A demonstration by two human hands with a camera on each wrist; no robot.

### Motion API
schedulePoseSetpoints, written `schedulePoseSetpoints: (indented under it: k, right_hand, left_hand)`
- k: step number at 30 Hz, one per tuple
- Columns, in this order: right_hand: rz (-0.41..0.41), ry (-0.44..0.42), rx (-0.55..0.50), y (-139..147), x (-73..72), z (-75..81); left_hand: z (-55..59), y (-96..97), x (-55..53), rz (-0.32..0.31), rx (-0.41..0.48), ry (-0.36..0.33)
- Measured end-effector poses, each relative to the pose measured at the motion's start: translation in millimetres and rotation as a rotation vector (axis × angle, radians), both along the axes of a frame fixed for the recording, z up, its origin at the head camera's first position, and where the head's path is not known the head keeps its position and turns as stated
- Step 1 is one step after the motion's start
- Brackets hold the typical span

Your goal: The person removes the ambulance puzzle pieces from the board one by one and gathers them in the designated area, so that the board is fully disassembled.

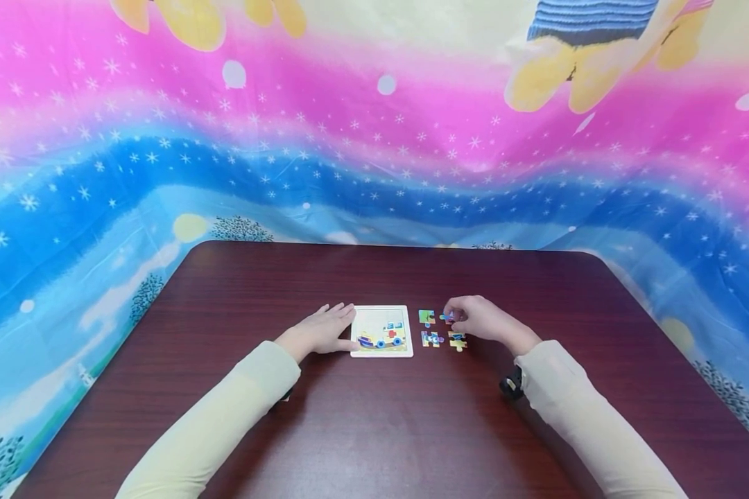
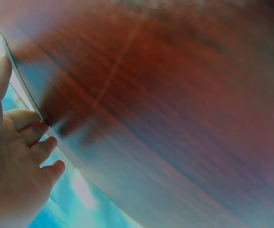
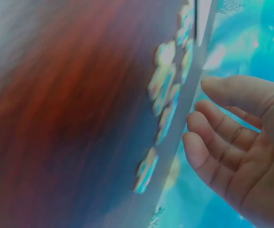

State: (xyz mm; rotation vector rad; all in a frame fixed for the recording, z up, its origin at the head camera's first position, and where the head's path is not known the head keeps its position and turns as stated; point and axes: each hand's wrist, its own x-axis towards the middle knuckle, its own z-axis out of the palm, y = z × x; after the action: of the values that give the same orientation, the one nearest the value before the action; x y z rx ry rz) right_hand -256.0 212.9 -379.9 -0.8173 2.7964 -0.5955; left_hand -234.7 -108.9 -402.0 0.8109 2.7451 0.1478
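A square white-framed puzzle board point(image 1: 381, 314) lies flat, its lower part filled with a picture of a wheeled vehicle. My left hand point(image 1: 324, 329) rests at its left edge, fingers spread and thumb at the lower left corner. To the right lie loose jigsaw pieces: a green one point(image 1: 426, 317), a purple one point(image 1: 432, 339) and a yellow and blue one point(image 1: 458, 341). Over another piece point(image 1: 446, 317), partly hidden, hovers my right hand point(image 1: 483, 320). In the right wrist view, that hand point(image 3: 236, 142) has loosely bent fingers and nothing visible between thumb and fingertips.
The dark reddish-brown table point(image 1: 374, 430) has rounded far corners. A colourful printed cloth point(image 1: 374, 152) hangs behind it and along both sides. Below the right cuff, a black device point(image 1: 512, 384) is strapped to the wrist.
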Motion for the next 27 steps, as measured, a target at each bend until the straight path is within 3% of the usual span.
schedulePoseSetpoints:
  k: [11, 19, 27]
  right_hand:
    - [0.058, -0.004, -0.01, -41, -3.2, 3.8]
    - [0.107, 0.03, 0.052, -67, -2.6, 2.7]
    - [0.116, -0.007, 0.083, -82, -1.2, -1.9]
  left_hand:
    - [2.8, 0.3, 2.0, 0.006, 0.004, -0.003]
    - [2.2, 0.5, 1.4, 0.006, -0.002, -0.006]
    - [3.4, 0.4, 2.4, 0.006, -0.012, -0.005]
